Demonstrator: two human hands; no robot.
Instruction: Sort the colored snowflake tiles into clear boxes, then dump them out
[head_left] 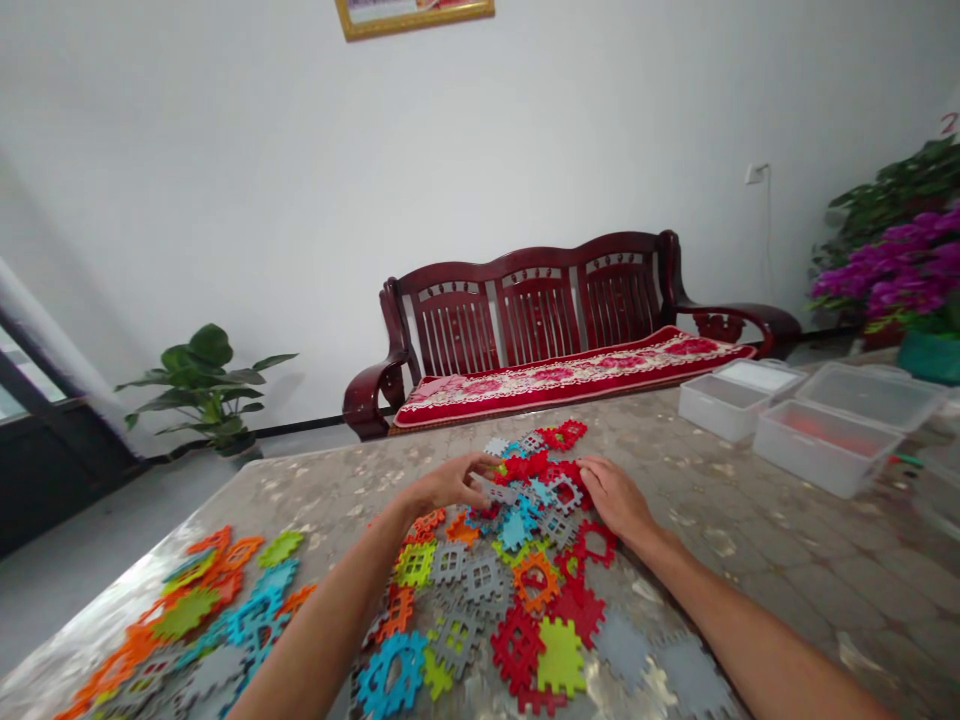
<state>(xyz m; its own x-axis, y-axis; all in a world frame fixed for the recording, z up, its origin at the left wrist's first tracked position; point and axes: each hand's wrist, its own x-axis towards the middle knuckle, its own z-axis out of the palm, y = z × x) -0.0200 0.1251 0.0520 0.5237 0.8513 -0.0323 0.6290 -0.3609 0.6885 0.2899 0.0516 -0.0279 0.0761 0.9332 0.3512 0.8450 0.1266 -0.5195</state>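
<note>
A heap of flat, toothed plastic building pieces in red, blue, green, orange and grey spreads over the table in front of me. At its far left side is my left hand [455, 482], its fingers curled and the thumb apart, with a grey toothed piece [495, 489] at the fingertips. Along the right edge of the heap lies my right hand [613, 497], fingers stretched out against a red piece [568, 471]. Nearer to me are a blue piece [391, 675], a lime-green piece [560, 657] and an orange piece [535, 582].
A second pile of pieces [187, 612] lies on the left of the table [720, 570]. Clear plastic boxes [821, 450] stand at the right, one with something red inside. Beyond the table is a wooden bench [532, 310]. Purple flowers [892, 265] stand far right.
</note>
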